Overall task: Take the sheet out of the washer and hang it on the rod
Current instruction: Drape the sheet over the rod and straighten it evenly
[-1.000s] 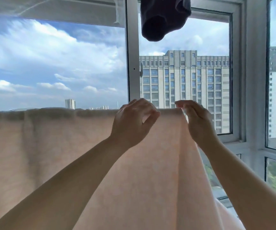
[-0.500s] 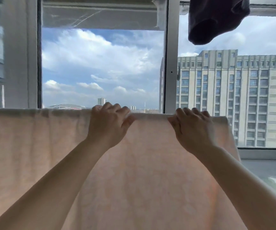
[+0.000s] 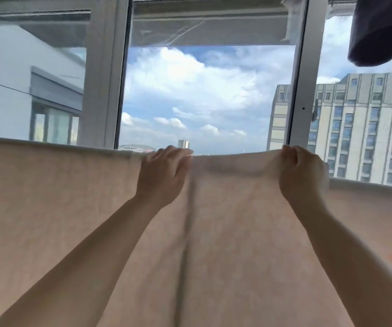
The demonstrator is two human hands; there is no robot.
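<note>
A pale pink sheet point(image 3: 60, 197) hangs across the whole width of the view, draped over a rod that the fabric hides. My left hand point(image 3: 163, 172) lies on the sheet's top edge near the middle, fingers curled over the fold. My right hand point(image 3: 301, 173) pinches the top edge further right, and the cloth sags slightly between the two hands. A vertical crease point(image 3: 186, 232) runs down the sheet below my left hand. The washer is out of view.
White window frames point(image 3: 300, 90) stand right behind the sheet, with sky and a tall building point(image 3: 367, 128) outside. A dark garment point(image 3: 381, 31) hangs at the top right, above my right hand.
Both hands have slid left along the sheet's top edge and the view has swung left. The sheet now spreads past my right hand, and that hand has closed on the edge.
</note>
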